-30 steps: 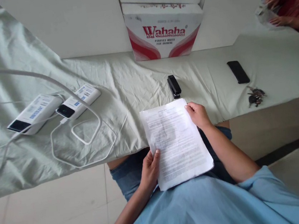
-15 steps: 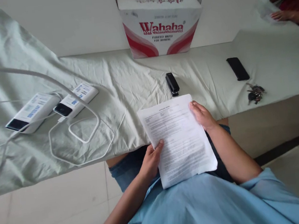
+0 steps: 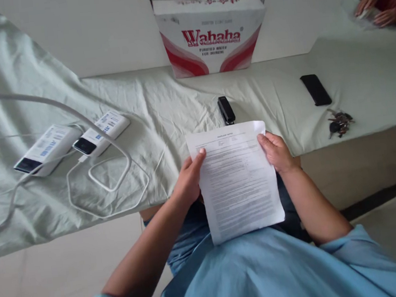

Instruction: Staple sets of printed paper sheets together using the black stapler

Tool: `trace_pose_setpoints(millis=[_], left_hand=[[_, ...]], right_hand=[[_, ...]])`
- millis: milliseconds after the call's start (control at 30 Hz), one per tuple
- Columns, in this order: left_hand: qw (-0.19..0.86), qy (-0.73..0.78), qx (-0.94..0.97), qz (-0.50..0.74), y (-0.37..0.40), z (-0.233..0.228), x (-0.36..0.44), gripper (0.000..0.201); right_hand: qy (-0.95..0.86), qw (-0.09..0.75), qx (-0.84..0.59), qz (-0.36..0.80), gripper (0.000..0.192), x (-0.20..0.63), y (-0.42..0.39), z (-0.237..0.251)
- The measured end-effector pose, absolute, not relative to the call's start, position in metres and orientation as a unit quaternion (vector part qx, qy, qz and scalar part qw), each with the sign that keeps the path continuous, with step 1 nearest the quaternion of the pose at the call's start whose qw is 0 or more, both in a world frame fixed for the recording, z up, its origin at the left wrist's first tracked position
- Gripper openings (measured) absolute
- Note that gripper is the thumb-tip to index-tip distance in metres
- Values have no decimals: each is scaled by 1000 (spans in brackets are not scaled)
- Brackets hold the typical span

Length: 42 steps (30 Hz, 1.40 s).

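Printed paper sheets [image 3: 240, 186] tilt over my lap, their top end at the table's front edge; how many sheets there are I cannot tell. My left hand [image 3: 189, 175] is closed on the left margin, thumb on top near the upper corner. On the upper right margin my right hand [image 3: 277, 151] pinches the paper, its thumb on the face and its fingers hidden behind. Just beyond the top edge lies a black stapler [image 3: 226, 110], touched by neither hand.
White power banks [image 3: 46, 149] and looping white cables [image 3: 116, 184] lie at left on the cloth-covered table [image 3: 155, 120]. A Wahaba-lettered carton [image 3: 212, 37] stands behind. To the right are a black phone [image 3: 316, 90] and keys [image 3: 340, 122]. Another person's hands [image 3: 369, 5] handle clear plastic at far right.
My left hand has moved up the paper's left margin towards the top corner. The sheets have turned a little straighter. The other person's hands have come closer together.
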State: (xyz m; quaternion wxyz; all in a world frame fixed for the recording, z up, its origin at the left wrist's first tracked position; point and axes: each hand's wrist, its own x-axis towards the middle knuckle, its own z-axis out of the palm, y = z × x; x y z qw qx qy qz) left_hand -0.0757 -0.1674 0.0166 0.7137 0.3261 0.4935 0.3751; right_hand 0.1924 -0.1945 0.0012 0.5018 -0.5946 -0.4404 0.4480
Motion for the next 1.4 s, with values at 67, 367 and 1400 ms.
trace_pose_setpoints(millis=[67,367,1400], left_hand=[[718,490,334,365,-145,16,-67,59],[657,484,432,384,-132,-18,-38,61],[660,475,424,400,-141,-28,-45,59]], right_hand=[[-436,503,-596,449,44,197,-192,-3],[-472,505,-676,255,41,229,-165,-33],[-509,471,-680,237,49,227,-175,-32]])
